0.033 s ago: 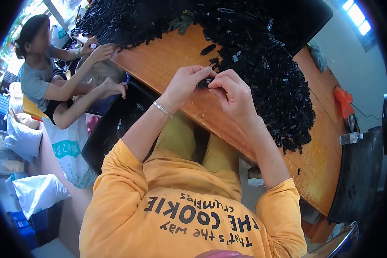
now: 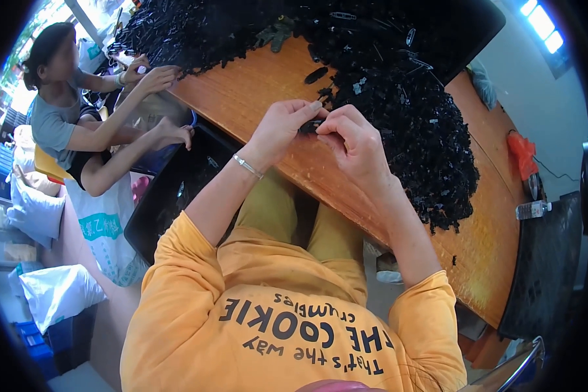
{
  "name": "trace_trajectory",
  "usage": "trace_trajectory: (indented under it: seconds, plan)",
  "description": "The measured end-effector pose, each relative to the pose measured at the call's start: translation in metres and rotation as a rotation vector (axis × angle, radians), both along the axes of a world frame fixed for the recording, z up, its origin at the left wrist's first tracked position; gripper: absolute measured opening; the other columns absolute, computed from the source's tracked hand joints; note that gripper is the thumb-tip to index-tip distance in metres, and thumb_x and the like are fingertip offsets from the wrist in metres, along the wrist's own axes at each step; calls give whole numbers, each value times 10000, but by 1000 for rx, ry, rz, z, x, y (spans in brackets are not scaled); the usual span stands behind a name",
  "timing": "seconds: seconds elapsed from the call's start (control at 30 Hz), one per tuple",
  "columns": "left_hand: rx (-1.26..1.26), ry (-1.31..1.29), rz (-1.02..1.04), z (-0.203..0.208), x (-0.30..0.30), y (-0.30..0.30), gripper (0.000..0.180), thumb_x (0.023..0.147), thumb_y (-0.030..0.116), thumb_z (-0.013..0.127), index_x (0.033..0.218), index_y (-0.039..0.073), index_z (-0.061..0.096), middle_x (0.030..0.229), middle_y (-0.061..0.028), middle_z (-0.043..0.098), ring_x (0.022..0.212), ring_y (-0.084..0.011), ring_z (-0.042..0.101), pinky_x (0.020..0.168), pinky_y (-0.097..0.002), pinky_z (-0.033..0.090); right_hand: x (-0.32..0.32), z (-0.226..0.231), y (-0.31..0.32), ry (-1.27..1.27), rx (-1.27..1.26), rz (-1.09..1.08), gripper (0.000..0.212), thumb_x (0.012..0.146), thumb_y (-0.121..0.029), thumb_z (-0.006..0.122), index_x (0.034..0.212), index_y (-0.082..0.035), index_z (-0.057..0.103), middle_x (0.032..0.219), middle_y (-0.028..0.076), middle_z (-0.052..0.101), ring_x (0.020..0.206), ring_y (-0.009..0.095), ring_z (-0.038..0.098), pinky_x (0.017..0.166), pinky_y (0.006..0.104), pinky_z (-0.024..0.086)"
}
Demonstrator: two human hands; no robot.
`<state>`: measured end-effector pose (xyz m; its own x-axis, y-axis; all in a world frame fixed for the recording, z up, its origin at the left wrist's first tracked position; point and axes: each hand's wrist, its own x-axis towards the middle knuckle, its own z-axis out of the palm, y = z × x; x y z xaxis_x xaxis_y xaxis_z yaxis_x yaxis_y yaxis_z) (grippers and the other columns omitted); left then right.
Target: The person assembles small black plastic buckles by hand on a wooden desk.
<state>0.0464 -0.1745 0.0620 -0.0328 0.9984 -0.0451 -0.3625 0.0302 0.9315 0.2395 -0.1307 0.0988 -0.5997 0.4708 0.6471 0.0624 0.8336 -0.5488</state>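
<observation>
A small black part (image 2: pixel 311 125) is located between the fingertips of both hands, above the near edge of the wooden table (image 2: pixel 245 95). The left hand (image 2: pixel 279 128) pinches the part with thumb and fingers. The right hand (image 2: pixel 357 142) has its fingers curled inward, fingertips at the part; whether it grips cannot be told. A dark oblong piece (image 2: pixel 315 76) lies on the table beyond the hands. A heap of black parts (image 2: pixel 438 160) covers the table to the right. A co-worker (image 2: pixel 57 124) sits at far left.
</observation>
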Motion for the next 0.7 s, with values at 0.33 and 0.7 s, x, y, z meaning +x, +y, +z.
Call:
trace_trajectory:
  seconds: [0.33, 0.7]
  plan:
    - [6, 263, -31, 1, -3, -15, 285, 1064, 223, 675, 1179, -28, 746, 1077, -61, 760, 951, -99, 691, 828, -249, 573, 8, -24, 13, -158, 12, -21, 167, 856, 70, 759, 974, -28, 694, 985, 108, 672, 853, 307, 712, 705, 372, 583]
    - [137, 725, 62, -11, -4, -58, 348, 928, -22, 698, 1275, -4, 694, 1122, -85, 764, 979, -95, 694, 889, -261, 561, -12, -68, -13, -415, -306, -171, 261, 878, -254, 812, 1043, -63, 744, 1006, 175, 752, 982, 384, 725, 829, 493, 570]
